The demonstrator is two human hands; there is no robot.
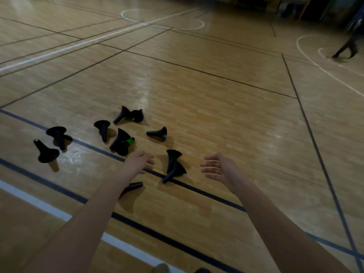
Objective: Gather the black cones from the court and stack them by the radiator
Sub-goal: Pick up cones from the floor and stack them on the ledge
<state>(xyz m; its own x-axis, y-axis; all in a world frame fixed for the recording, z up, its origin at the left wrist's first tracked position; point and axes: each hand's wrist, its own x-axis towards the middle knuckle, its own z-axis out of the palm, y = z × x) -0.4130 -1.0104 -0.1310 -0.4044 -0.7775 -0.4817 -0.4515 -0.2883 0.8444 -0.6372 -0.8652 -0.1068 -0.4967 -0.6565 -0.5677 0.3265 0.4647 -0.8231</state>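
Both arms out: left hand (140, 161) and right hand (218, 170) hang loose, fingers relaxed, gripping nothing. Black cones (157, 133) lie tipped and scattered across the court floor (216, 115) — one overlapping pair (174, 164) sits right between the hands.

An indoor sports hall. The floor (226, 119) is glossy wooden boards painted with crossing court markings: black lines (197, 70) through the middle, white arcs (203, 23) at 12 and 2 o'clock, and a broad white stripe (35, 201) at 8 o'clock. Small black cones (157, 133) lie scattered left of centre, toward 9 o'clock.
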